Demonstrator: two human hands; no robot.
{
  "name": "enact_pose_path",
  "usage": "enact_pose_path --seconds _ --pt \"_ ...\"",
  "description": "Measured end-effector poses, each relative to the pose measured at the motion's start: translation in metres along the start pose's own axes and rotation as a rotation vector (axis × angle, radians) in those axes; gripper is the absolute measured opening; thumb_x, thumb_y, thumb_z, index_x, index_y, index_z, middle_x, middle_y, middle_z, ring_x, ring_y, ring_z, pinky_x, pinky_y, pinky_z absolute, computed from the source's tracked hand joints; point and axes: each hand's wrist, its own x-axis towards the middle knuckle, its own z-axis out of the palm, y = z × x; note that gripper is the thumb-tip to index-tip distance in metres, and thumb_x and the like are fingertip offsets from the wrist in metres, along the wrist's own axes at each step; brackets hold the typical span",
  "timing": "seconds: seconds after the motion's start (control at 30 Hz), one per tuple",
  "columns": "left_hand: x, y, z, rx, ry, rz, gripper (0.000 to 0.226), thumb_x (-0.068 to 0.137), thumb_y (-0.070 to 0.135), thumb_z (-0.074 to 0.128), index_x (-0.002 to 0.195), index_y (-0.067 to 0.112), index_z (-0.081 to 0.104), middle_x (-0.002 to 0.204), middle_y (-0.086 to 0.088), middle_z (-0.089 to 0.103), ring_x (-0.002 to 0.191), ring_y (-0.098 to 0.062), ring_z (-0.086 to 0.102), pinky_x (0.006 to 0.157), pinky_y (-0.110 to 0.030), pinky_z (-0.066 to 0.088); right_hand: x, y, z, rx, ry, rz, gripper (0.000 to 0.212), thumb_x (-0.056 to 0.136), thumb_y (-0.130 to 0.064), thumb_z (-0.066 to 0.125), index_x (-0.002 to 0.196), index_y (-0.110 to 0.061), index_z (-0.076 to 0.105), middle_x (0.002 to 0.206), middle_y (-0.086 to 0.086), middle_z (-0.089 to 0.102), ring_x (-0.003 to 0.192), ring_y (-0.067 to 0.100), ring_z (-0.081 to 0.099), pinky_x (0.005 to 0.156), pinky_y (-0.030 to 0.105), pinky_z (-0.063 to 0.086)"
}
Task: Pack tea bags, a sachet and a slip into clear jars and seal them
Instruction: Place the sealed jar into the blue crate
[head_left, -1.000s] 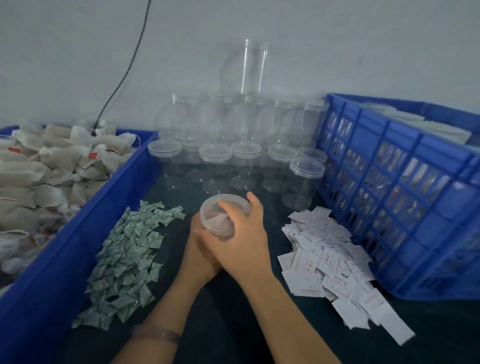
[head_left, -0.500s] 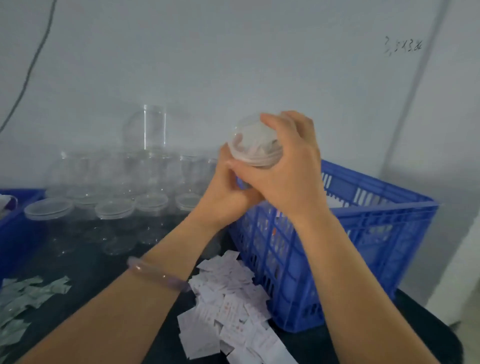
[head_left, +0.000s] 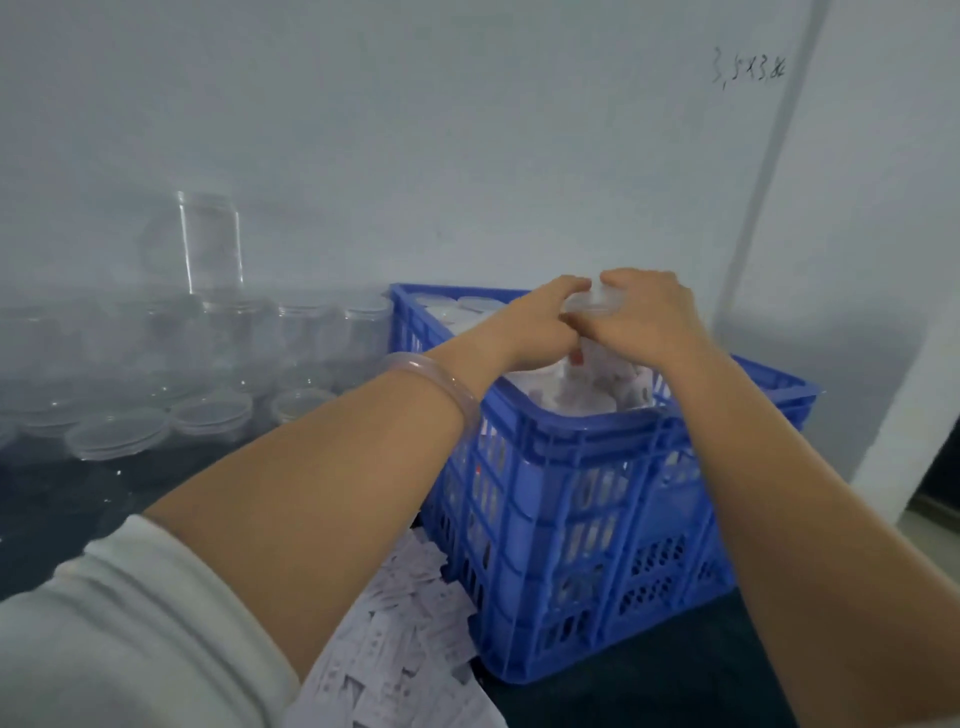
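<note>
**Filled jar comes down into the crate**

Half a second ago both hands held the jar high against the wall; now they have carried it down over the near end of the blue crate (head_left: 597, 467). The left hand (head_left: 540, 322) and right hand (head_left: 649, 317) each curl their fingers round the lid of the jar (head_left: 589, 304) from opposite sides. This closed grip at the top probably lets the body hang free and slide down between its neighbours. The jar's lower part, white inside with a red spot, seems already below the crate rim.

Capped jars (head_left: 470, 305) fill the far end, so open room is left only at the near corner. The crate rim stands close under both wrists. Empty jars (head_left: 311, 332) and slips (head_left: 405, 649) sit on the desk (head_left: 675, 686) to the left, clear of the path.
</note>
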Motion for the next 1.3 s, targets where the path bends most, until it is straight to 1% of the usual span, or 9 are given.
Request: enact_pose_path --seconds 0.2,0.33,0.5,0.57,0.67,0.8,0.93,1.13,1.3 --pt "0.007 -0.006 0.004 0.362 -0.133 -0.075 0.055 0.099 0.010 0.033 0.151 0.027 0.025 0.156 -0.004 0.029 0.140 -0.025 0.033 0.105 -0.032 0.030 0.008 0.010 0.013 0.170 -0.338 0.095 0.046 0.071 -0.024 0.076 0.111 -0.007 0.062 0.107 0.018 0.061 0.087 0.026 0.061 0.066 0.034 0.046" --pt "0.011 -0.005 0.009 0.526 -0.187 -0.122 0.049 0.099 0.010 0.034 0.146 0.022 0.038 0.149 -0.004 0.040 0.130 -0.026 0.044 0.100 -0.033 0.036 0.019 0.014 0.025 0.085 -0.465 0.126 0.051 0.078 -0.033 0.075 0.120 -0.009 0.059 0.121 0.013 0.057 0.107 0.033 0.060 0.090 0.048 0.054" --pt "0.012 -0.004 0.013 0.650 -0.183 -0.126 0.035 0.096 0.010 0.039 0.127 0.012 0.056 0.125 -0.006 0.057 0.096 -0.023 0.051 0.078 -0.030 0.038 0.021 0.018 0.036 0.113 -0.697 0.213 0.039 0.092 -0.048 0.054 0.118 -0.019 0.057 0.132 0.003 0.053 0.122 0.027 0.054 0.105 0.045 0.045" --pt "0.011 -0.005 0.013 0.638 -0.173 -0.135 0.033 0.096 0.013 0.040 0.125 0.012 0.056 0.119 -0.005 0.056 0.092 -0.022 0.049 0.077 -0.031 0.037 0.019 0.017 0.037 0.145 -0.699 0.260 0.026 0.096 -0.044 0.046 0.110 -0.024 0.054 0.137 0.000 0.050 0.124 0.022 0.051 0.104 0.038 0.042" --pt "0.008 -0.004 0.013 0.514 -0.125 -0.109 0.034 0.096 0.012 0.041 0.127 0.012 0.055 0.127 -0.007 0.056 0.101 -0.023 0.053 0.082 -0.031 0.040 0.016 0.015 0.037 0.113 -0.677 0.230 0.036 0.098 -0.040 0.044 0.130 -0.025 0.049 0.130 -0.001 0.044 0.127 0.023 0.045 0.094 0.036 0.037" --pt "-0.019 -0.014 -0.010 0.197 0.133 0.041 0.049 0.089 0.001 0.040 0.136 0.011 0.048 0.141 -0.009 0.049 0.127 -0.023 0.046 0.104 -0.033 0.039 0.014 0.014 0.036 0.030 -0.515 0.106 0.041 0.094 -0.043 0.057 0.121 -0.013 0.061 0.138 0.008 0.050 0.120 0.023 0.048 0.104 0.038 0.037" --pt "-0.066 -0.058 -0.050 0.252 0.287 0.053 0.050 0.087 -0.004 0.043 0.135 0.006 0.049 0.139 -0.015 0.049 0.131 -0.027 0.040 0.108 -0.029 0.028 0.003 -0.004 0.019 -0.007 -0.250 0.034 0.056 0.088 -0.046 0.064 0.129 -0.009 0.058 0.142 0.016 0.050 0.129 0.034 0.046 0.105 0.041 0.037" --pt "-0.166 -0.164 -0.133 0.536 0.352 -0.364 0.057 0.089 0.005 0.045 0.145 0.010 0.033 0.148 -0.016 0.034 0.140 -0.029 0.025 0.115 -0.041 0.024 -0.003 -0.128 0.008 0.108 -0.069 -0.294 0.049 0.087 -0.049 0.063 0.125 -0.017 0.061 0.140 0.011 0.052 0.128 0.031 0.048 0.103 0.036 0.035" --pt "-0.254 -0.229 -0.175 0.751 0.333 -0.708 0.061 0.090 0.012 0.047 0.147 0.004 0.025 0.154 -0.016 0.024 0.145 -0.033 0.013 0.119 -0.043 0.015 -0.029 -0.245 0.086 0.190 -0.306 -0.515 0.050 0.088 -0.044 0.065 0.129 -0.017 0.058 0.137 0.007 0.054 0.125 0.024 0.049 0.095 0.029 0.035"
